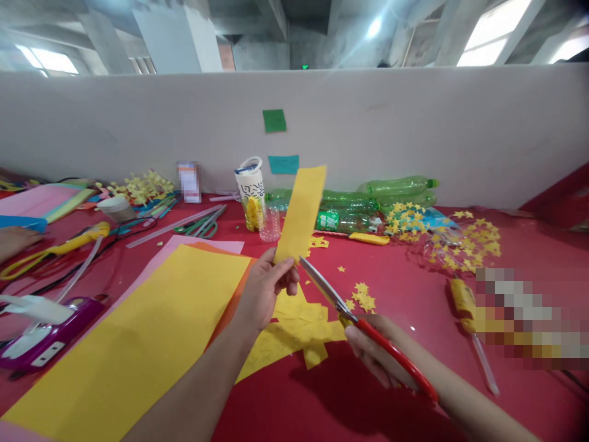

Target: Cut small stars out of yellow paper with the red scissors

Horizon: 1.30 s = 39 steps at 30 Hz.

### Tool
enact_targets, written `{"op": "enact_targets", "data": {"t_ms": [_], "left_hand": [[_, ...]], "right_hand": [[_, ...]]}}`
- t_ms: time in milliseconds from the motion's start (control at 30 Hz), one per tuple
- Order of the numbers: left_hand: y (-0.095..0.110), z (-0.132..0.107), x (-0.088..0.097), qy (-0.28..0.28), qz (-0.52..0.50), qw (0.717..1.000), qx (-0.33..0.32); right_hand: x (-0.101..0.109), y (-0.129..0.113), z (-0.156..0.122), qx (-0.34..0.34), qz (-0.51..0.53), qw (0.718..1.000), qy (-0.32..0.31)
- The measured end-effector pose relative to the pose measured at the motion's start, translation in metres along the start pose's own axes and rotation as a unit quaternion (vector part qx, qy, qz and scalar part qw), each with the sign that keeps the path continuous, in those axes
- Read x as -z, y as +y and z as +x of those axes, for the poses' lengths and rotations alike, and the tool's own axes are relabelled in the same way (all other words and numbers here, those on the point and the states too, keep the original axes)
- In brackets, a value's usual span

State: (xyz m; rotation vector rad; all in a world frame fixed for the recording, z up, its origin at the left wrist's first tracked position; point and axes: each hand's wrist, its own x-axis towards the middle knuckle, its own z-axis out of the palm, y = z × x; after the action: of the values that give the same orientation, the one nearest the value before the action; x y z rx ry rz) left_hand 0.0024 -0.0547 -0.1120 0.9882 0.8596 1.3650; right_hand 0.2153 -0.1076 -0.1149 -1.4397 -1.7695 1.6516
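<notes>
My left hand (271, 282) pinches the lower end of a yellow paper strip (301, 212), which stands up above the table. In my right hand (375, 350) are red-handled scissors (338, 298). Their blade tips point up and left, close by the strip's lower right edge; whether they touch it I cannot tell. Beneath my hands lie several yellow paper offcuts (294, 328). Just beyond the scissors sits a small pile of yellow paper stars (362, 298), with one loose star (341, 269) farther back.
Large yellow sheets (138, 325) cover the left side, near a purple power strip (50, 344). Green bottles (400, 185) and a white patterned cup (250, 184) stand along the partition. Star-tipped wires (460, 242) and a glue gun (464, 304) lie right. Another person's hand (18, 239) shows at far left.
</notes>
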Motion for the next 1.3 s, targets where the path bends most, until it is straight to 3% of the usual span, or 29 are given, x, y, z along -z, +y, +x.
{"op": "enact_targets", "data": {"t_ms": [233,433,567,900,1300], "left_hand": [[0.0,0.005,0.0039,0.031,-0.049,0.998,0.014],[-0.0001,0.0015,0.0035,-0.001,0.023,1.0,-0.002],[-0.0004,-0.0003,0.0036,0.008,0.096,0.995,-0.035],[0.0057,0.0006,0.0042,-0.01,0.098,0.993,-0.058],[0.0046,-0.0006,0.0041,-0.012,0.125,0.991,-0.041]], "right_hand": [[-0.0016,0.0057,0.0028,0.027,0.006,1.0,0.001],[0.0017,0.0003,0.0017,0.001,0.015,1.0,-0.014],[0.0024,-0.0029,0.0008,0.003,0.019,1.0,-0.009],[-0.0003,0.0009,0.0021,0.018,0.012,1.0,-0.017],[-0.0013,0.0037,0.0005,0.041,-0.036,0.998,-0.04]]}}
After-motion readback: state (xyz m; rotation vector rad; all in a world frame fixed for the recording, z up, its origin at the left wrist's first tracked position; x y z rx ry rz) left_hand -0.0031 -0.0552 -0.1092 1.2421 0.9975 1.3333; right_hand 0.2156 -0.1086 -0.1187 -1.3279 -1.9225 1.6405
